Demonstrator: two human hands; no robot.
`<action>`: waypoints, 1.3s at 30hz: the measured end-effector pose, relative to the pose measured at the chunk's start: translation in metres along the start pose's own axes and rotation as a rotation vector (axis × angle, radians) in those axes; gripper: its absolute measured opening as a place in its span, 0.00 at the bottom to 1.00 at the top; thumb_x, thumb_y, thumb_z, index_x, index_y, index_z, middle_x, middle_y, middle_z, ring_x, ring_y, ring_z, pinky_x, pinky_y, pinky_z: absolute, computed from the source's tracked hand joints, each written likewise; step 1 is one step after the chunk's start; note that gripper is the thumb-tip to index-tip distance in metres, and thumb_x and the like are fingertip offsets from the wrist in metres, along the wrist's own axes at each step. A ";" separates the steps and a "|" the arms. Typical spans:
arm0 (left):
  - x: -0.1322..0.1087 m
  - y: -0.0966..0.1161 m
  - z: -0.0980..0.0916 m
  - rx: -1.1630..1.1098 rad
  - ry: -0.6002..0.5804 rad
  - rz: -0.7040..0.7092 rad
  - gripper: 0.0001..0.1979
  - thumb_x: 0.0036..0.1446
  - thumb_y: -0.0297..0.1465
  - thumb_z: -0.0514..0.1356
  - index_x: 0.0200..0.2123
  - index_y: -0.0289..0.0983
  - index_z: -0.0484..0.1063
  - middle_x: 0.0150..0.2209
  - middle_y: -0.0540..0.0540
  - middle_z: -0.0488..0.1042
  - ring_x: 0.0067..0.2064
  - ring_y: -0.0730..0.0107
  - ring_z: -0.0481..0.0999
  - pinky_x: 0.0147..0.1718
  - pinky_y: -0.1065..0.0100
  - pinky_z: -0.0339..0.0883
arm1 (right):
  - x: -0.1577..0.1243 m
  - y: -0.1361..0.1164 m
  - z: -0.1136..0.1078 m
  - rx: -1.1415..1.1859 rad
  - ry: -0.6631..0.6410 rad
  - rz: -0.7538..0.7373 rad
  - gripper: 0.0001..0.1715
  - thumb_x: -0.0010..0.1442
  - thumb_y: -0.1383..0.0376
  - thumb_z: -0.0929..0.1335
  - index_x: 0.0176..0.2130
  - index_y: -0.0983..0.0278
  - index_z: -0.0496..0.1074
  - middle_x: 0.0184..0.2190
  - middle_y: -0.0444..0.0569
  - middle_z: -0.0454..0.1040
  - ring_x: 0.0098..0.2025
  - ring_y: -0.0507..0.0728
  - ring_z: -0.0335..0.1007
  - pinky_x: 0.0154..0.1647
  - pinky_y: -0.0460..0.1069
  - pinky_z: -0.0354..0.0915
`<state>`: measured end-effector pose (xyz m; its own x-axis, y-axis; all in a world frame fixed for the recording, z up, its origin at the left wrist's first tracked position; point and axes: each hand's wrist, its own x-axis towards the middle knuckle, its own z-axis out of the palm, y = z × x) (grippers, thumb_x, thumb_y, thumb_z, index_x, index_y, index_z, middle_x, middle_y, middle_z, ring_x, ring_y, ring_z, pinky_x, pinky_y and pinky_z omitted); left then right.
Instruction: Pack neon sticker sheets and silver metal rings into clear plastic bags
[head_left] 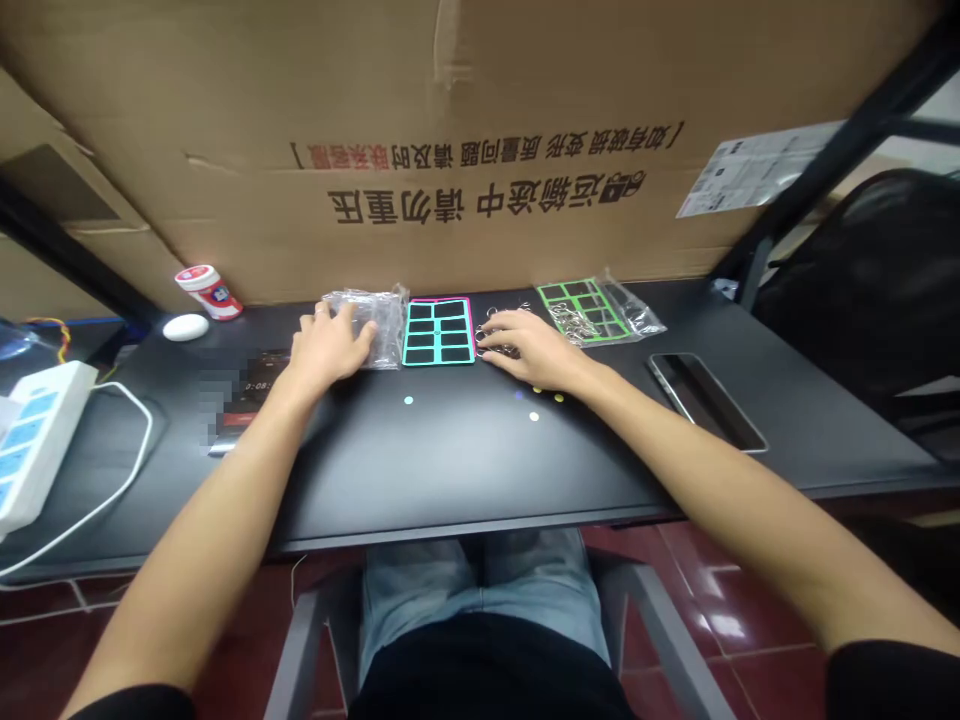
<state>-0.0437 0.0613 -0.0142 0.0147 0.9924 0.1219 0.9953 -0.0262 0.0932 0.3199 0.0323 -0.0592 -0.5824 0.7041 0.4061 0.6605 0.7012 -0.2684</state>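
Your left hand [330, 345] lies loosely spread on the plastic bags [388, 330], probably steadying them; your right hand [534, 348] curves over metal rings [495, 312], grip indeterminable.

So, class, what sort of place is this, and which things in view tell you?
Probably an indoor desk used as a makeshift workspace: a dark tabletop, a large printed cardboard sheet standing behind it, and a white power strip at the left.

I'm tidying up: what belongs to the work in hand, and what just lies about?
Touched or nearby, likely in use: plastic packets, turquoise-framed panel, metal rings, green-framed panel, discs.

Likely lying about: phone at right, white oval object, tub, power strip.
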 end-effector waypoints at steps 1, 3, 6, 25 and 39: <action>-0.001 0.001 0.000 -0.001 -0.007 0.000 0.40 0.73 0.56 0.48 0.77 0.40 0.64 0.78 0.26 0.60 0.73 0.19 0.66 0.64 0.29 0.67 | 0.001 0.002 0.002 -0.010 0.014 0.005 0.16 0.76 0.57 0.70 0.51 0.59 0.88 0.61 0.57 0.83 0.67 0.71 0.75 0.74 0.73 0.65; -0.002 0.003 -0.001 -0.003 -0.014 0.003 0.40 0.73 0.56 0.49 0.77 0.40 0.65 0.78 0.26 0.59 0.73 0.19 0.65 0.65 0.29 0.67 | 0.001 0.005 0.002 -0.032 0.038 0.014 0.15 0.75 0.59 0.70 0.48 0.59 0.88 0.58 0.56 0.85 0.65 0.71 0.76 0.72 0.73 0.66; -0.002 0.005 -0.001 -0.007 -0.017 0.008 0.40 0.73 0.56 0.48 0.78 0.41 0.63 0.78 0.26 0.58 0.73 0.19 0.65 0.65 0.29 0.66 | 0.002 0.007 -0.003 -0.035 0.062 0.016 0.14 0.73 0.59 0.71 0.44 0.60 0.88 0.56 0.56 0.86 0.63 0.71 0.78 0.70 0.71 0.69; 0.000 0.003 0.002 -0.047 0.005 0.047 0.42 0.72 0.58 0.48 0.79 0.42 0.61 0.78 0.24 0.58 0.72 0.19 0.66 0.64 0.28 0.67 | -0.020 0.066 -0.018 -0.106 -0.068 0.335 0.31 0.77 0.66 0.58 0.71 0.65 0.73 0.70 0.61 0.77 0.74 0.71 0.71 0.84 0.77 0.46; -0.003 0.008 0.000 -0.049 0.012 0.029 0.43 0.72 0.59 0.45 0.80 0.40 0.60 0.78 0.22 0.57 0.73 0.19 0.66 0.65 0.29 0.66 | -0.008 0.064 -0.010 -0.111 -0.121 0.245 0.40 0.71 0.71 0.58 0.78 0.67 0.64 0.81 0.61 0.61 0.82 0.69 0.56 0.84 0.78 0.41</action>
<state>-0.0355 0.0581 -0.0140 0.0417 0.9896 0.1375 0.9886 -0.0608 0.1376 0.3716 0.0704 -0.0714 -0.4469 0.8641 0.2318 0.8324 0.4965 -0.2462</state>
